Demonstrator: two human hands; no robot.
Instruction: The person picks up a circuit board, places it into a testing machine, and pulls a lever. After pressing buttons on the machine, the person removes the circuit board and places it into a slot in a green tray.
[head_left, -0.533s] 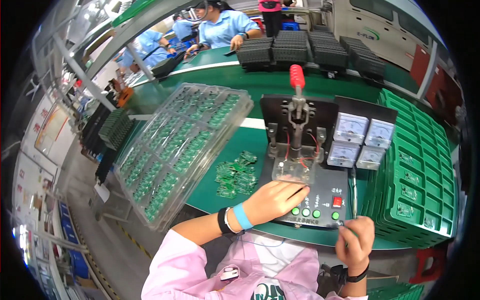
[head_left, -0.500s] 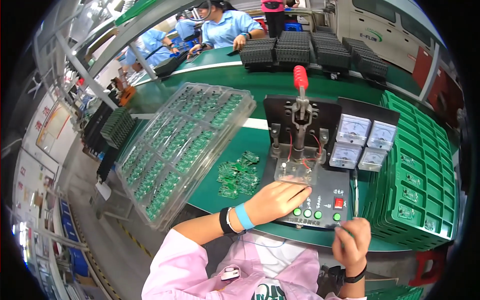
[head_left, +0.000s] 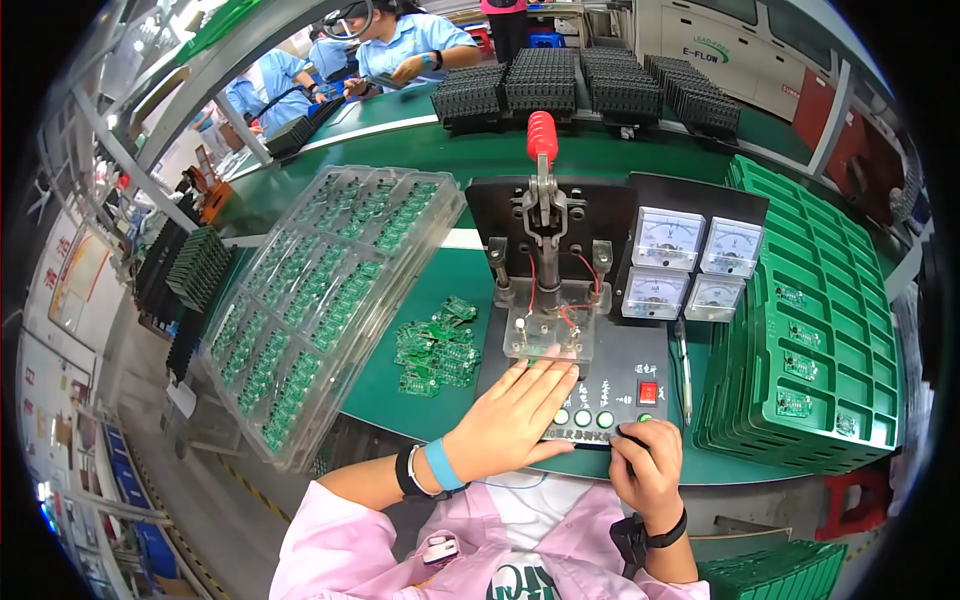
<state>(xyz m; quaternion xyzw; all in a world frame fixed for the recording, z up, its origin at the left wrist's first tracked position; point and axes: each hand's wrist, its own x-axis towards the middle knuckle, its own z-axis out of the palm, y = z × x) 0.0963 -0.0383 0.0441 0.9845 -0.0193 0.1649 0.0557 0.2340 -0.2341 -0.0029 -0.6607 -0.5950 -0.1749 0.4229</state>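
Observation:
A black test box [head_left: 640, 352] stands before me, with a red-handled toggle clamp [head_left: 542, 140] above a clear plastic block [head_left: 550, 325]. My left hand [head_left: 515, 415] lies flat on the box top, fingers stretched out and tips at the block's front edge. A sliver of green circuit board [head_left: 548, 353] seems to show by those fingertips. My right hand [head_left: 650, 465] rests curled at the box's front right corner, its fingers against a green button [head_left: 645, 419]; no held thing shows. Loose green circuit boards [head_left: 438, 345] lie in a pile left of the box.
A clear compartment tray [head_left: 325, 300] full of boards leans at the left. Stacked green trays [head_left: 825, 330] stand at the right, past the analog meters [head_left: 690, 260] and a pen [head_left: 684, 370]. Black racks [head_left: 540, 80] line the far bench; co-workers [head_left: 410, 50] sit behind it.
My right hand has moved left and up onto the box's front corner by the green button. My left hand stays at the block, fingers straighter. The whole view has shifted slightly.

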